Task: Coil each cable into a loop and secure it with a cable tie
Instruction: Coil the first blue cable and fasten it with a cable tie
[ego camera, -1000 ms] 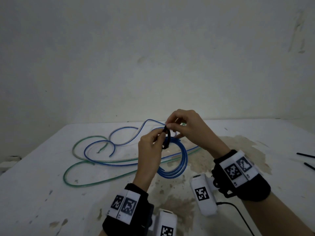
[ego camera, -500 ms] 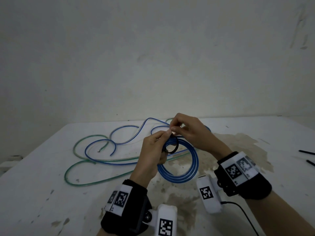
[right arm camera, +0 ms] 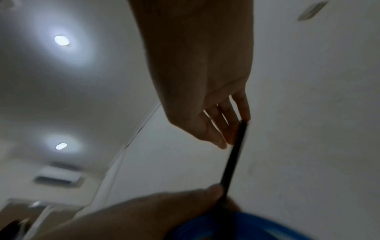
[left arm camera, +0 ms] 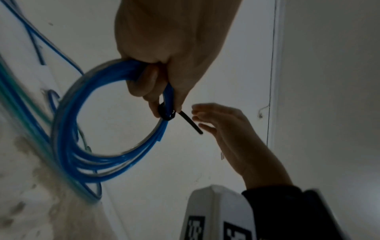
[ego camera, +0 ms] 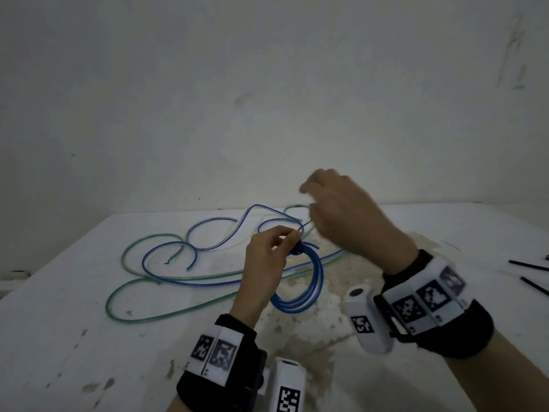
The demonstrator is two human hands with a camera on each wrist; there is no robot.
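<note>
Blue cable coil (ego camera: pixel 300 281) is held just above the table (ego camera: pixel 89 337), pinched by the left hand (ego camera: pixel 267 263) right at the black cable tie (left arm camera: pixel 167 112), so the loops are kept bunched. Beside the tie's free tail, the right hand (ego camera: pixel 347 215) is spread, gripping nothing, apparently after cinching.

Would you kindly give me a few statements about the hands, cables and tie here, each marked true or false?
1. The left hand holds the blue coil. True.
2. A black cable tie wraps the coil. True.
3. The right hand grips the tie's tail firmly. False: its fingers are straight, at most touching it.
4. The green cable is already coiled. False: it lies loose on the table.
5. Spare ties lie at the table's right. True.
</note>
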